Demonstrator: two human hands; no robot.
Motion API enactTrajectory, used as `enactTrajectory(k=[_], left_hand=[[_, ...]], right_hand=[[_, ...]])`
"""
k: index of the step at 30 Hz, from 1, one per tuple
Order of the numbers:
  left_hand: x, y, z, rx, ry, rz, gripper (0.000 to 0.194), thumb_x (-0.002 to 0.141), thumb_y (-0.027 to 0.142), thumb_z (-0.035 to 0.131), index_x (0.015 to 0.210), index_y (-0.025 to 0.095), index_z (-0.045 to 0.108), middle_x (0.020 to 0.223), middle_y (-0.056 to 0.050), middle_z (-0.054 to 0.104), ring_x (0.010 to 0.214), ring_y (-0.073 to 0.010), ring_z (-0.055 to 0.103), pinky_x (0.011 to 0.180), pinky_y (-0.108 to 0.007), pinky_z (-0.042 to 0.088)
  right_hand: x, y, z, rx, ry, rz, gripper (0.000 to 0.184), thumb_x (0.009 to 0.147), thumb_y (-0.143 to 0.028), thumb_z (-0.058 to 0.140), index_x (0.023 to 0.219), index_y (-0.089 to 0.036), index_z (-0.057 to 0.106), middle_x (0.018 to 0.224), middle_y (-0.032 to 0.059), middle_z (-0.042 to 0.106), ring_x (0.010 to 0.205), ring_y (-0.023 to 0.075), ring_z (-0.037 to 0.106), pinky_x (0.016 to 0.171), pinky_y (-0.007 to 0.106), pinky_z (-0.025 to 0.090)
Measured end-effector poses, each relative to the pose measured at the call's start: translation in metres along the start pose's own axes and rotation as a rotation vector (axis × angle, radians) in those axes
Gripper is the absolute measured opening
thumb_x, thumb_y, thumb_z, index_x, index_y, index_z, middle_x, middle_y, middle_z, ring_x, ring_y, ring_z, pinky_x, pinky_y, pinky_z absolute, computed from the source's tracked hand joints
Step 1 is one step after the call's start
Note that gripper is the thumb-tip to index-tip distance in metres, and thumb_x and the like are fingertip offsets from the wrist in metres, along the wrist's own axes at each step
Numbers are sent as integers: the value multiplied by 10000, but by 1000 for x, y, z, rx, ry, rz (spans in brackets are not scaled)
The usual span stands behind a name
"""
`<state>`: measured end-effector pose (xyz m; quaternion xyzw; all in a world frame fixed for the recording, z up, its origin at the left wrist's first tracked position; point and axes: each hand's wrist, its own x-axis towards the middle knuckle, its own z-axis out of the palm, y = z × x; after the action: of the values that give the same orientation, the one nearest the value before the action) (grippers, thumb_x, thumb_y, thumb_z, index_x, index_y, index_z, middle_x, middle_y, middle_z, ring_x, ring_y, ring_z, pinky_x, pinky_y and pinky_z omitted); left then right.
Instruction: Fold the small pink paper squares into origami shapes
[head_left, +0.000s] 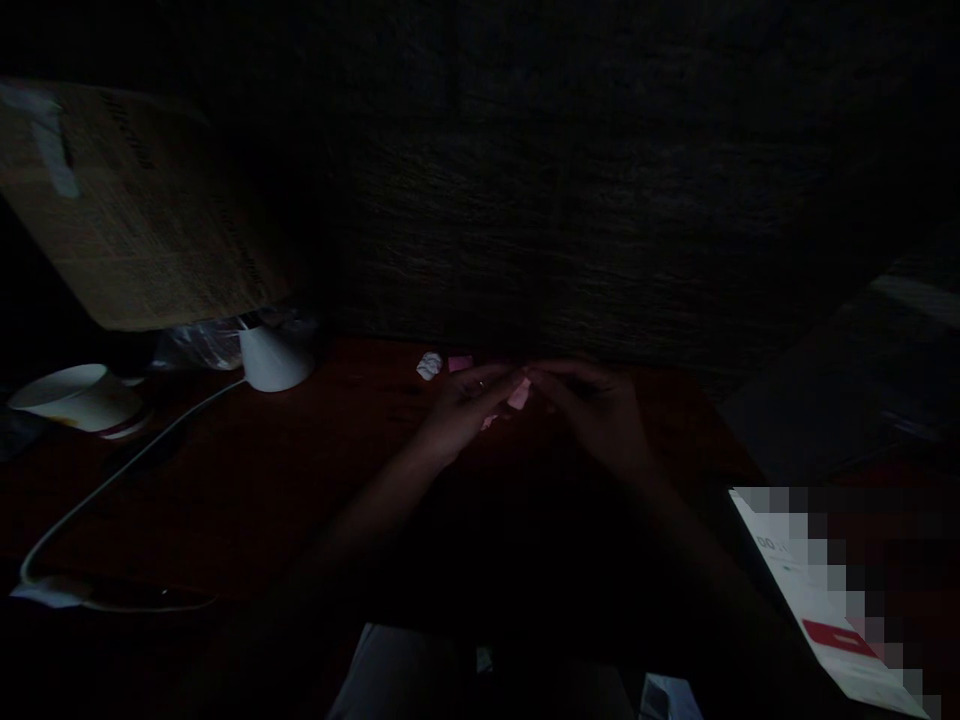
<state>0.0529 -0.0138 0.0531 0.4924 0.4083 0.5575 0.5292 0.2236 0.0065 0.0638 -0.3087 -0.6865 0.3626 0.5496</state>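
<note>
The scene is very dark. My left hand (466, 408) and my right hand (592, 405) meet over a dark red table (300, 470), fingertips pinched together on a small pink piece of paper (519, 393). Just behind the hands lie another pink scrap (460, 363) and a crumpled white scrap (429, 366). What the pink piece is exactly I cannot make out.
At the left stand a white cup (75, 398), a white lamp base or charger (274, 355) with a white cable (112, 480) running forward, and a leaning cardboard sheet (135, 210). A white printed paper (832, 610) lies at the right front. A dark textured wall rises behind.
</note>
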Motion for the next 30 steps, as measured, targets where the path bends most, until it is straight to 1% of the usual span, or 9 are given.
enactTrajectory(k=[4, 6, 8, 13, 16, 19, 22, 27, 30], left_hand=[[0, 1, 0, -11, 9, -18, 375, 722, 494, 846, 901, 170, 786, 778, -25, 701, 633, -102, 593, 539, -201, 411], [0, 2, 1, -21, 1, -18, 371, 725, 494, 845, 890, 168, 783, 775, -24, 700, 637, -102, 592, 541, -201, 410], [0, 2, 1, -27, -15, -20, 366, 742, 495, 835, 890, 164, 782, 776, -29, 701, 634, -100, 585, 533, -199, 400], [1, 0, -1, -53, -49, -57, 374, 765, 500, 820, 933, 166, 792, 820, -52, 727, 658, -108, 607, 507, -190, 356], [0, 0, -2, -57, -72, -58, 384, 758, 510, 822, 938, 171, 799, 821, -53, 738, 667, -111, 621, 519, -192, 368], [0, 1, -1, -88, -100, -46, 372, 727, 512, 847, 879, 176, 800, 775, -33, 726, 656, -104, 617, 544, -195, 395], [0, 2, 0, -116, -122, -32, 343, 715, 495, 860, 817, 175, 789, 738, -19, 705, 660, -100, 613, 565, -199, 411], [-1, 4, 0, -38, -82, -43, 382, 732, 518, 837, 891, 173, 793, 798, -42, 732, 650, -107, 613, 539, -204, 382], [-1, 3, 1, -4, -46, -26, 393, 734, 533, 830, 883, 172, 792, 798, -45, 729, 645, -110, 601, 547, -210, 392]], right_hand=[[-1, 1, -1, -57, -4, -34, 101, 883, -347, 764, 922, -276, 824, 930, 25, 798, 787, 177, 723, 654, 298, 591], [0, 0, -5, -50, -28, -45, 121, 881, -362, 767, 950, -279, 822, 916, 20, 800, 749, 166, 716, 638, 291, 587], [2, -3, -9, -43, -82, -11, 179, 882, -395, 764, 1009, -280, 816, 883, 18, 800, 688, 159, 704, 597, 289, 585], [6, -5, -17, -23, -85, -6, 178, 870, -426, 770, 961, -281, 819, 913, 19, 806, 666, 150, 691, 562, 277, 581], [6, -4, -17, -4, -106, -21, 168, 865, -414, 779, 959, -281, 818, 911, 18, 804, 684, 152, 698, 573, 280, 584], [5, -4, -15, 1, -136, -43, 132, 867, -381, 782, 940, -277, 816, 939, 22, 802, 718, 154, 705, 592, 279, 586], [5, -5, -13, -20, -134, -37, 131, 879, -384, 770, 932, -272, 812, 946, 26, 796, 724, 154, 699, 599, 279, 586], [4, -4, -12, -56, -103, -38, 195, 870, -440, 771, 916, -252, 794, 891, 28, 778, 687, 157, 676, 578, 280, 560], [3, -3, -12, -139, -96, -66, 203, 912, -434, 726, 924, -237, 775, 869, 30, 758, 655, 150, 654, 595, 291, 541]])
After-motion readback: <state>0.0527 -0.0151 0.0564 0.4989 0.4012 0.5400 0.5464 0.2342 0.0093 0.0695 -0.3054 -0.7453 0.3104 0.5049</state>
